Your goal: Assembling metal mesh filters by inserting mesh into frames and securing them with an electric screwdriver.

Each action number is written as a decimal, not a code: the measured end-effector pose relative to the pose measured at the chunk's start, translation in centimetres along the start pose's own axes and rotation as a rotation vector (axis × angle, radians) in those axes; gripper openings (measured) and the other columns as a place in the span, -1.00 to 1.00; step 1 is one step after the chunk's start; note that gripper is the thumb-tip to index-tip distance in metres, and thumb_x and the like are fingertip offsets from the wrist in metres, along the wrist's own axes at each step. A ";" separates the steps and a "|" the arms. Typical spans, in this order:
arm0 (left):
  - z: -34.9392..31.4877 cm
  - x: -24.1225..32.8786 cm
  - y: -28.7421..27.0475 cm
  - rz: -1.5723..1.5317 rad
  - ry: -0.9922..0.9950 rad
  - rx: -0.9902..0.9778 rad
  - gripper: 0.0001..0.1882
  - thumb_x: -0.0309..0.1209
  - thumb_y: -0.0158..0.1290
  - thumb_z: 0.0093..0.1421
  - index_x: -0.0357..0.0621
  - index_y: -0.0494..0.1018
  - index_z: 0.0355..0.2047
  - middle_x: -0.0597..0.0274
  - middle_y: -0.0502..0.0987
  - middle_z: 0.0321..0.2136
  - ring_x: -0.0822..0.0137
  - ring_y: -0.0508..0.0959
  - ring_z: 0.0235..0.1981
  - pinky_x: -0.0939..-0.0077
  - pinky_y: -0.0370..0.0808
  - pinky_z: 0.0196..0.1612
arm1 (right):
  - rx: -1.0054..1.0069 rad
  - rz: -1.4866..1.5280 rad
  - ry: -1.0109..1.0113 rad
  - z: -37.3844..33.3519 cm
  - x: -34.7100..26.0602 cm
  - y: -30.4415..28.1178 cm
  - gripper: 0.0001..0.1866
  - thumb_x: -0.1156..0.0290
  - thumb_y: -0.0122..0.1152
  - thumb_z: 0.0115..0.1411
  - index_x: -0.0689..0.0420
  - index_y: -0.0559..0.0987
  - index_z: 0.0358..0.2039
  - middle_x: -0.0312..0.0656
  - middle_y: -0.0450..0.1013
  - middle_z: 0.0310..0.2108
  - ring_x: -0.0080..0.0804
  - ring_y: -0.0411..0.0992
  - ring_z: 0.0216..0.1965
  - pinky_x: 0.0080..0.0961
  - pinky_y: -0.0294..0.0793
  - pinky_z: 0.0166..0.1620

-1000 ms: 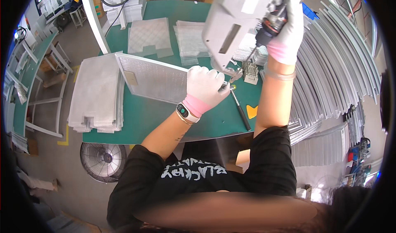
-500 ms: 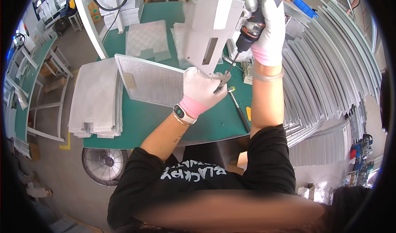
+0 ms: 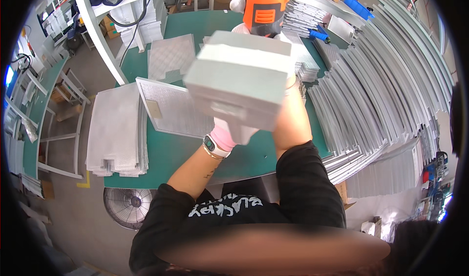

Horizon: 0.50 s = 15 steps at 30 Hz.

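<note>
My right hand (image 3: 241, 28), in a white glove, grips an orange and black power drill (image 3: 265, 12) at the far middle of the bench. The drill's chuck and bit are hidden behind a grey box-shaped housing (image 3: 239, 76), which stands between the camera and my hands. My left hand (image 3: 223, 134) shows only its pink glove cuff; its fingers lie out of sight behind that housing. Beside the left hand, a white-framed mesh panel (image 3: 171, 107) rests tilted on the green bench (image 3: 171, 163), its right end covered by the housing.
A stack of mesh sheets (image 3: 115, 129) lies on the left; another mesh sheet (image 3: 171, 56) lies farther back. Long grey metal strips (image 3: 381, 90) are piled along the right. A white shelf post (image 3: 97, 32) rises at the back left. Below the bench stands a fan (image 3: 128, 205).
The drill and my right hand have moved left, and the drill now points away from view. The housing appears lower and covers my left hand's fingers. The hammer is no longer visible.
</note>
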<state>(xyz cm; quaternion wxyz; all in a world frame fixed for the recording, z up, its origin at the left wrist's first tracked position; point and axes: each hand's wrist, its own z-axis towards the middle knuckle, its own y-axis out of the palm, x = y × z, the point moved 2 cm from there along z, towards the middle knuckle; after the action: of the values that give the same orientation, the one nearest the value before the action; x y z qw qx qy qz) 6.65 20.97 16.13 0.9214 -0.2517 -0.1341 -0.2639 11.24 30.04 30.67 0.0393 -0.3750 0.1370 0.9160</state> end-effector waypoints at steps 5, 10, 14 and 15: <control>1.3 1.9 -0.5 -0.012 0.066 0.085 -0.79 -0.29 0.25 -0.02 -0.09 0.49 -0.45 0.32 0.46 -0.64 0.22 0.50 -0.59 0.36 0.45 -0.39 | -0.060 0.039 0.002 -0.1 -0.5 -0.1 -0.08 -0.05 0.39 -0.01 0.34 0.32 0.20 -0.25 0.51 -0.31 -0.52 0.50 -0.27 -0.62 0.50 -0.13; 2.0 2.3 -1.6 0.148 0.002 -0.098 -0.80 -0.32 0.27 -0.08 -0.09 0.47 -0.56 0.25 0.44 -0.66 0.16 0.49 -0.62 0.25 0.43 -0.46 | -0.133 -0.011 0.121 0.9 1.2 0.8 -0.16 -0.01 0.37 -0.01 0.33 0.39 0.14 -0.32 0.48 -0.32 -0.68 0.39 -0.45 -0.75 0.38 -0.37; 2.9 4.4 -3.0 -0.043 0.008 0.031 -0.81 -0.37 0.26 -0.08 -0.08 0.46 -0.53 0.26 0.43 -0.63 0.22 0.47 -0.61 0.24 0.43 -0.45 | -0.264 0.095 0.283 0.8 2.2 1.2 -0.30 0.07 0.31 0.06 0.31 0.44 0.09 -0.34 0.45 -0.34 -0.65 0.36 -0.46 -0.72 0.35 -0.43; 2.7 3.6 -2.9 -0.041 0.010 0.029 -0.81 -0.37 0.26 -0.08 -0.08 0.46 -0.53 0.26 0.43 -0.63 0.22 0.47 -0.61 0.24 0.43 -0.45 | -0.226 0.106 0.288 0.8 2.4 1.1 -0.31 0.06 0.32 0.06 0.31 0.45 0.07 -0.31 0.47 -0.31 -0.61 0.40 -0.42 -0.69 0.39 -0.39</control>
<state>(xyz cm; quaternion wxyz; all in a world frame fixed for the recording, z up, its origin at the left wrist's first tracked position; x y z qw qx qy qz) 7.73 18.79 20.90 0.9200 -0.2340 -0.1385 -0.2822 8.80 29.11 29.78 -0.0714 -0.4965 0.0571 0.8632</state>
